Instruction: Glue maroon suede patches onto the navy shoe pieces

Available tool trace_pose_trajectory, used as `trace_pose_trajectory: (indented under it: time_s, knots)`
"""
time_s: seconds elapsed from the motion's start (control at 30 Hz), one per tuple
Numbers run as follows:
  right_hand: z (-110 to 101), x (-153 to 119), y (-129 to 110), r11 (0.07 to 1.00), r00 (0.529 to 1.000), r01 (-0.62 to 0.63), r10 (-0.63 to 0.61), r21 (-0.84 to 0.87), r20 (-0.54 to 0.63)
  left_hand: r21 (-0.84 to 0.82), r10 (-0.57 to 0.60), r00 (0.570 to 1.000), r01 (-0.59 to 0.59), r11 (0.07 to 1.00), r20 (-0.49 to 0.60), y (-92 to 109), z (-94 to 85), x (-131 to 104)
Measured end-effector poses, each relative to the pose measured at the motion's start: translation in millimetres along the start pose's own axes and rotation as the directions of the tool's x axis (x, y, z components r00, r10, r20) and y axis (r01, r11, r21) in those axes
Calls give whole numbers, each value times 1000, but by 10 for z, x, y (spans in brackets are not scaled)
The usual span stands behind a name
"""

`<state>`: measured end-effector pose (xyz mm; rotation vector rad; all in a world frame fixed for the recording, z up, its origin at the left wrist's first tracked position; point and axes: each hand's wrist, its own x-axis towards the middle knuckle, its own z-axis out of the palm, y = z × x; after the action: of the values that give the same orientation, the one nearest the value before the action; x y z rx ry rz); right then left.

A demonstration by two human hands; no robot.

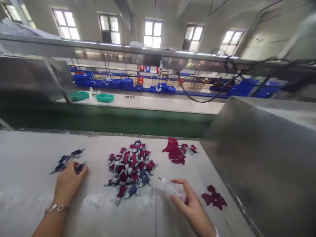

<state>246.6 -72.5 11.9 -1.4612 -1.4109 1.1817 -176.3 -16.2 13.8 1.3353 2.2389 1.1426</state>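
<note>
My left hand (70,179) is closed on a small dark piece (79,168) at the left of the table, its fingertips around it. Beside it lie several dark blue pieces (63,162). In my right hand (189,205) is a clear squeeze bottle (172,190) with a thin metal tip, tilted so the tip points up and left. Between my hands sits a heap of small maroon, grey and navy pieces (132,164). Farther right are flat maroon cut pieces (174,151), and more maroon pieces (214,197) lie right of my right hand.
A metal housing (266,158) borders the white table (98,210) on the right. Beyond a green strip (138,121), a second white surface carries two green trays (105,97). A black cable (197,99) hangs above it. Blue bins (127,83) stand farther back.
</note>
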Motion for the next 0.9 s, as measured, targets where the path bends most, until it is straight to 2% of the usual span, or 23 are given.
trace_pose_trajectory:
  time_s: [0.07, 0.13, 0.27, 0.33, 0.37, 0.43, 0.5, 0.6, 0.7, 0.77, 0.8, 0.87, 0.9]
  knots:
    - [-70, -28, 8, 997, 999, -30, 28, 67, 41, -40, -61, 998, 61, 997, 4, -114, 75, -62]
    - [-118, -47, -27, 990, 995, -54, 42, 131, 94, -140, -66, 997, 71, 988, 43, -98, 169, -209]
    - [-88, -75, -159, 966, 981, -57, 7, 253, 193, -354, 59, 968, 32, 935, 244, 277, 368, -759]
    - [-35, -103, -226, 944, 980, -46, -22, 327, 199, -412, 117, 931, 37, 911, 345, 501, 475, -1064]
    - [-9, -122, -256, 930, 979, -46, -29, 364, 200, -447, 150, 899, 55, 893, 410, 593, 529, -1195]
    - [24, -160, -302, 906, 976, -62, -33, 419, 216, -580, 217, 798, 193, 791, 562, 717, 635, -1385]
    - [25, -183, -323, 896, 973, -56, -51, 441, 227, -629, 271, 694, 329, 705, 667, 765, 725, -1474]
    - [-26, -177, -320, 923, 968, 60, -147, 380, 204, -623, 298, 588, 486, 613, 752, 742, 824, -1492]
    - [-86, -152, -311, 951, 950, 186, -238, 248, 203, -580, 325, 481, 685, 441, 814, 679, 891, -1520]
    - [-108, -143, -310, 959, 947, 192, -236, 209, 217, -458, 330, 355, 829, 320, 875, 641, 926, -1591]
    - [-113, -143, -308, 963, 949, 174, -220, 208, 225, -367, 332, 270, 887, 279, 904, 627, 941, -1640]
    - [-115, -149, -299, 968, 954, 128, -180, 217, 238, -186, 360, 105, 963, 197, 927, 613, 964, -1741]
    - [-115, -154, -290, 971, 956, 107, -160, 216, 246, -117, 385, 52, 982, 148, 921, 614, 973, -1784]
